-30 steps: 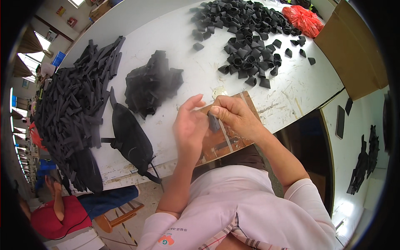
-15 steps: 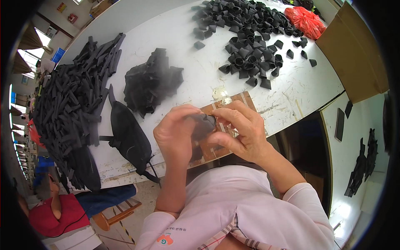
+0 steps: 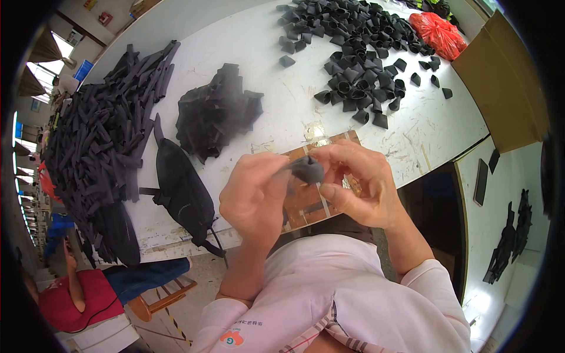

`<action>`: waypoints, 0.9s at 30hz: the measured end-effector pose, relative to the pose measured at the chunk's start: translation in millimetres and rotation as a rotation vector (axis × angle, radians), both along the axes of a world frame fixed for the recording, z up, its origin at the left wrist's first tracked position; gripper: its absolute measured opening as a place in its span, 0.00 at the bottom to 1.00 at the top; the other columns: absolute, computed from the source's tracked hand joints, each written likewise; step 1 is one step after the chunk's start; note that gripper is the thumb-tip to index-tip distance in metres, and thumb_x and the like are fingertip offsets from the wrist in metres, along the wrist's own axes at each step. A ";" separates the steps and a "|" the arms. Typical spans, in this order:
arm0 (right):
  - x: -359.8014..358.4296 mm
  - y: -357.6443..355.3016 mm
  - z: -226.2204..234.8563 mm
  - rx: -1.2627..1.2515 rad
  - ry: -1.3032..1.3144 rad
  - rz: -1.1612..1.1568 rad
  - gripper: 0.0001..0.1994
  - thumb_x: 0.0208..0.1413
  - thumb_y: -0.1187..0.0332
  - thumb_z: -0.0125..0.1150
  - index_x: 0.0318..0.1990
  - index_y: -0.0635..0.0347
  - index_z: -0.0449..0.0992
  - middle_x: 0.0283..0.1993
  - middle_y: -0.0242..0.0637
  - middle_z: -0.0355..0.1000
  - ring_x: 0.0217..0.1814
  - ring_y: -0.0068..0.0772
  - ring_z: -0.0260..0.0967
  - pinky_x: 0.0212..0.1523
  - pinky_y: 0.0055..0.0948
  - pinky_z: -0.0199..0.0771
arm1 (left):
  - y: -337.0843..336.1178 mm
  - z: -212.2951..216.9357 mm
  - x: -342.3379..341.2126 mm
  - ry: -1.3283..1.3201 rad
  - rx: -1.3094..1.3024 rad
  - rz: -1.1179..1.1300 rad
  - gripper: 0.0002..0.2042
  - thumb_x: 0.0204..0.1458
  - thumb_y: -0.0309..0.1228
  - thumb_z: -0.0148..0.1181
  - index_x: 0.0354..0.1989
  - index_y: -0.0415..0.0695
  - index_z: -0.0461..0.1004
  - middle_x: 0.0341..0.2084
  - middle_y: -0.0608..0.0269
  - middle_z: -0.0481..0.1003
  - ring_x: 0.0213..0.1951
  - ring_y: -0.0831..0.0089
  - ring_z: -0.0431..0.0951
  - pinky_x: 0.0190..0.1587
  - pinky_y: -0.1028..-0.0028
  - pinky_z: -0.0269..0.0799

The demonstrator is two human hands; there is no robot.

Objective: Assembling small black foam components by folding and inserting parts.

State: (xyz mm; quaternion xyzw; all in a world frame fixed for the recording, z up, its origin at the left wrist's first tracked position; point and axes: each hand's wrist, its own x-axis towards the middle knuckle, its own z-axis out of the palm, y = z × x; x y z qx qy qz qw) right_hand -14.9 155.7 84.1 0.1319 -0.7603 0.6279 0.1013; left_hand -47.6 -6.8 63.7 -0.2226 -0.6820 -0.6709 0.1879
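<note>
A small dark grey-black folded piece of fabric [image 3: 309, 170] is between my two hands, above a brown board at the table's near edge. My left hand [image 3: 252, 191] is closed, gripping the tail of the piece; its fingertips are partly hidden. My right hand [image 3: 362, 183] curls around the rounded end, index fingertip on its top and thumb close to its lower right side. Under the hands the brown board [image 3: 299, 219] shows pale tape strips. Left of my left hand lies a black pouch-like fabric item [image 3: 183, 188] with straps.
Beyond it sits a stack of black fabric pieces [image 3: 215, 112]. Black strips [image 3: 109, 129] heap at the left. Several black folded loops [image 3: 359, 59] cover the far table, beside a red plastic bag [image 3: 438, 35] and a cardboard box [image 3: 500, 82]. A person in red [image 3: 79, 300] sits lower left.
The piece has shifted slightly right and turned, its rounded end now showing. My right hand has moved a little right, and more of the board is uncovered.
</note>
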 end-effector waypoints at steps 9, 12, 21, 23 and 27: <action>-4.7 8.2 -8.7 -0.124 -0.101 0.029 0.13 0.43 0.69 0.62 0.38 0.64 0.73 0.26 0.33 0.67 0.25 0.21 0.64 0.25 0.18 0.62 | 2.8 5.3 5.4 0.153 -0.287 0.054 0.07 0.41 0.16 0.60 0.31 0.36 0.74 0.27 0.58 0.73 0.27 0.76 0.70 0.26 0.83 0.63; -5.6 3.5 -11.9 0.051 -0.009 0.023 0.09 0.44 0.72 0.62 0.35 0.63 0.74 0.24 0.32 0.68 0.24 0.20 0.63 0.23 0.19 0.61 | -10.4 -5.3 6.1 -0.038 -0.197 0.019 0.07 0.41 0.17 0.60 0.30 0.36 0.74 0.27 0.59 0.72 0.27 0.78 0.69 0.27 0.83 0.62; -2.9 -13.8 -30.2 0.335 0.249 -0.168 0.05 0.42 0.76 0.59 0.29 0.61 0.70 0.22 0.36 0.63 0.23 0.34 0.62 0.22 0.28 0.62 | -16.5 -26.3 5.9 -0.268 -0.016 -0.135 0.05 0.43 0.18 0.58 0.30 0.36 0.73 0.27 0.60 0.73 0.29 0.76 0.71 0.32 0.80 0.67; -1.1 -15.5 -35.7 0.334 0.298 -0.203 0.06 0.42 0.76 0.59 0.29 0.61 0.70 0.22 0.36 0.62 0.24 0.35 0.62 0.21 0.29 0.62 | -12.3 -26.0 6.8 -0.292 -0.011 -0.148 0.05 0.43 0.18 0.58 0.30 0.37 0.73 0.27 0.60 0.73 0.30 0.75 0.71 0.32 0.79 0.67; -1.2 -16.3 -35.7 0.339 0.292 -0.238 0.06 0.42 0.76 0.60 0.29 0.62 0.70 0.22 0.36 0.62 0.23 0.34 0.62 0.21 0.30 0.62 | -2.0 -8.3 -1.6 -0.107 -0.086 -0.137 0.05 0.43 0.18 0.56 0.31 0.37 0.73 0.28 0.59 0.73 0.31 0.74 0.72 0.33 0.78 0.67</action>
